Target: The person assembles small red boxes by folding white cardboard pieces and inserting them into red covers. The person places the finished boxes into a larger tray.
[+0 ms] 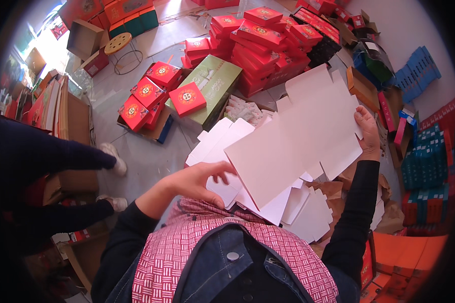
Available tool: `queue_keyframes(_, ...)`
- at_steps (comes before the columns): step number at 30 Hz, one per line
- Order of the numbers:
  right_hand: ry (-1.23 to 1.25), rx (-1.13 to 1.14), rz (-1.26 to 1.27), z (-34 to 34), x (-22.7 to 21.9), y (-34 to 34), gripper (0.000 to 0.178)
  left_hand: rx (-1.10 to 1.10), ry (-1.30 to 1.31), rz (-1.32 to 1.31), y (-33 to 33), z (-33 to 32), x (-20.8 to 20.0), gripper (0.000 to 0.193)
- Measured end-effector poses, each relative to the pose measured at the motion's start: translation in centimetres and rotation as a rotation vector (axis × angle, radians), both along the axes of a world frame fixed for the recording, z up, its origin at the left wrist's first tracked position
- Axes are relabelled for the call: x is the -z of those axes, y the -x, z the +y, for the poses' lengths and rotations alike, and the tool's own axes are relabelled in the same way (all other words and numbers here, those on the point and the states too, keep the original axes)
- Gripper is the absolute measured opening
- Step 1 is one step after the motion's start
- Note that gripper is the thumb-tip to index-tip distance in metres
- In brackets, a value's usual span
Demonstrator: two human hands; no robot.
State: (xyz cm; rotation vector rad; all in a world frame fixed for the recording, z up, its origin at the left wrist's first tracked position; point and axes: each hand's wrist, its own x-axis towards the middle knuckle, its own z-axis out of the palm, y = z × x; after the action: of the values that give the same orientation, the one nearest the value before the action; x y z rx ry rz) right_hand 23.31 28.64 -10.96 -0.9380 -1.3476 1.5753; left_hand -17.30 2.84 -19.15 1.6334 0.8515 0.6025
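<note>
Head view: right grip (368, 130) pinches white cardboard (298, 141), left grip (197, 181) gapes beside it, red boxes (259, 34) beyond

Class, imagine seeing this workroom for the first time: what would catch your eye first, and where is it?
Probably the bright heap of red boxes, at the top centre. Below it, the large pale sheet of cut card stands out, held at its right edge by the right hand, with the left hand open beside its left edge. Left of the heap lies a green box with a red box on top.
</note>
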Motion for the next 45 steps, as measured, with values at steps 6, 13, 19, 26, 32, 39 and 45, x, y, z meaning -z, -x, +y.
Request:
queue_keyframes(6,0.047,-0.081,-0.042,-0.1,1.4,0.6,0.012,-0.723,-0.474,-0.226,-2.0,1.3,-2.4,0.057)
queue_keyframes(13,-0.161,-0.155,-0.47,-1.5,1.3,5.5,0.011,-0.288,-0.357,-0.282,-2.4,3.8,-5.9,0.011)
queue_keyframes(19,-0.011,-0.606,-0.307,-8.1,-3.1,8.8,0.01,-0.316,0.012,-0.341,-4.3,2.8,-7.1,0.045)
queue_keyframes(26,0.287,-0.712,-0.129,-14.1,0.9,11.0,0.015,-0.363,0.028,-0.245,-5.3,1.0,-1.2,0.027)
queue_keyframes(32,0.348,-0.656,-0.205,-15.9,4.3,12.2,0.021,-0.451,0.195,-0.257,-5.6,-0.4,-0.7,0.025)
queue_keyframes(39,0.475,-0.729,-0.212,-15.2,5.1,13.0,0.029,-0.42,0.243,-0.213,-5.5,-0.7,-0.6,0.024)
queue_keyframes(45,0.594,-0.665,-0.199,-15.4,4.1,14.4,0.028,-0.397,0.26,-0.183,-5.2,-0.5,-0.6,0.025)
